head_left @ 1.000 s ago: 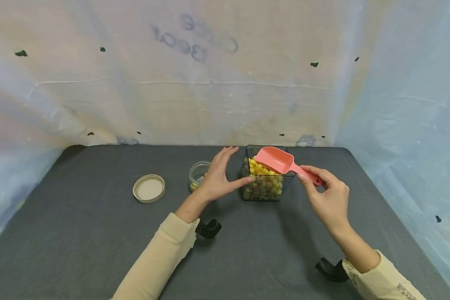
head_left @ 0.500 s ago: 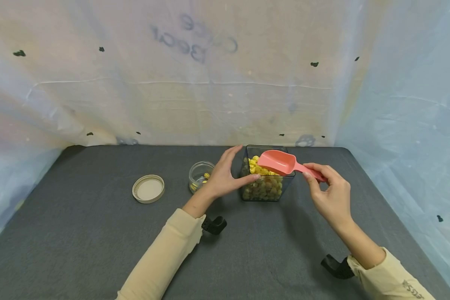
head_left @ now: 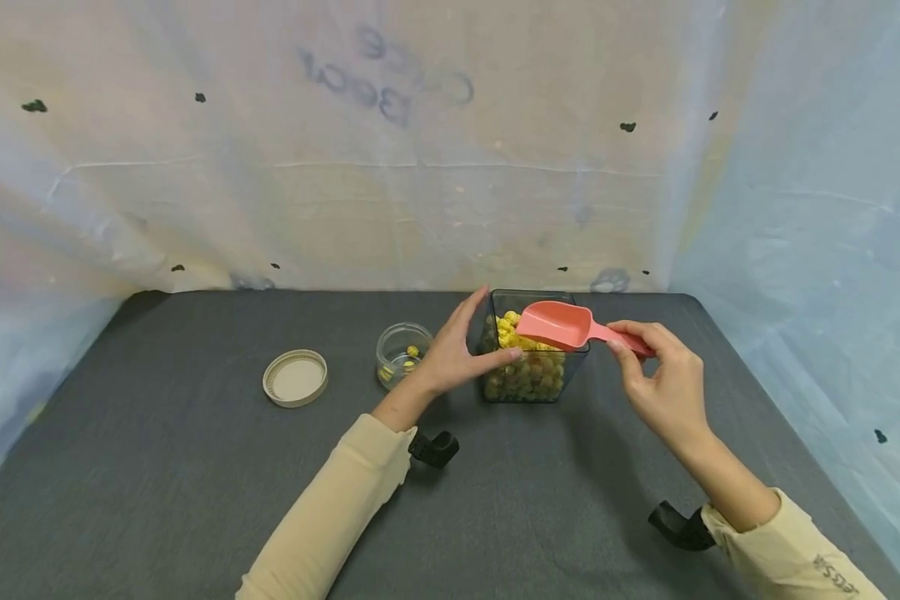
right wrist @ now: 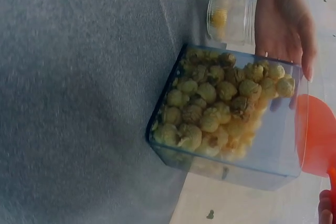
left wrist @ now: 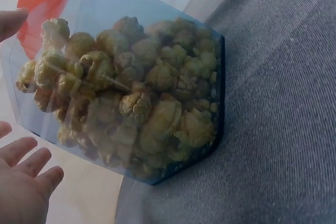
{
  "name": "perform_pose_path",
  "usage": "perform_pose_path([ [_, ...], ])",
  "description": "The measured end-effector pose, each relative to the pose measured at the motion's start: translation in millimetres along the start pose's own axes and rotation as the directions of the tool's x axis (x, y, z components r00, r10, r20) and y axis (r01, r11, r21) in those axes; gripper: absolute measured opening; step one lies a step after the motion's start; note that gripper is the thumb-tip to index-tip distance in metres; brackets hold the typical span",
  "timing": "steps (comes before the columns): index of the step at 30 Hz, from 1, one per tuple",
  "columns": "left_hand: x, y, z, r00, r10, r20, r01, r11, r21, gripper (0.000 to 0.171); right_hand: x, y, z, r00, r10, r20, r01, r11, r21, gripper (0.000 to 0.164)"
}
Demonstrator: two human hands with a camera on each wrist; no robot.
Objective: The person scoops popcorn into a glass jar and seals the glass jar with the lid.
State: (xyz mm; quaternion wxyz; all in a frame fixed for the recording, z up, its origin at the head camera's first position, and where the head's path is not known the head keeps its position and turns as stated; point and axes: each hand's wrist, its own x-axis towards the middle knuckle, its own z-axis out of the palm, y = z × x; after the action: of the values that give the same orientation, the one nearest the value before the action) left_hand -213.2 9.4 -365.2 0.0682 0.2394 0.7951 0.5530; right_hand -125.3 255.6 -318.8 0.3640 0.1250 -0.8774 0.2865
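My right hand pinches the handle of a pink scoop. The scoop's bowl hangs over the mouth of a clear, dark-tinted square container, and nothing shows in it. Yellow popcorn fills much of that container, which stands upright. At its left side my left hand is spread, thumb across the front rim and fingers along the side. Whether it touches the wall, I cannot tell. Left of this hand stands a round glass jar with a few popcorn pieces inside.
A round lid lies on the dark grey tabletop, left of the jar. Pale plastic sheeting hangs behind the table and along both sides.
My left hand has shifted slightly right, its thumb farther along the container's front rim. The scoop has moved slightly right and lower with my right hand.
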Motion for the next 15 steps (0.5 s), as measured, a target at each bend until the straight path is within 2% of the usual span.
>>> perform_pose_path([
  [5,2.2,-1.0,1.2,0.999,0.016,0.052,-0.01,0.995,-0.104,0.093,4.2,3.6,-1.6,0.999,-0.02,0.034,0.021,1.0,-0.023,0.016],
  [8,3.1,-1.0,2.3,0.998,0.009,0.06,-0.001,0.991,-0.133,0.091,6.5,6.2,-2.9,0.998,-0.025,0.057,0.027,0.999,-0.033,0.016],
  [15,4.3,0.1,2.5,0.999,0.017,0.047,-0.01,0.99,-0.138,0.091,10.2,11.3,-3.8,0.994,-0.041,0.106,0.046,0.998,-0.042,0.017],
])
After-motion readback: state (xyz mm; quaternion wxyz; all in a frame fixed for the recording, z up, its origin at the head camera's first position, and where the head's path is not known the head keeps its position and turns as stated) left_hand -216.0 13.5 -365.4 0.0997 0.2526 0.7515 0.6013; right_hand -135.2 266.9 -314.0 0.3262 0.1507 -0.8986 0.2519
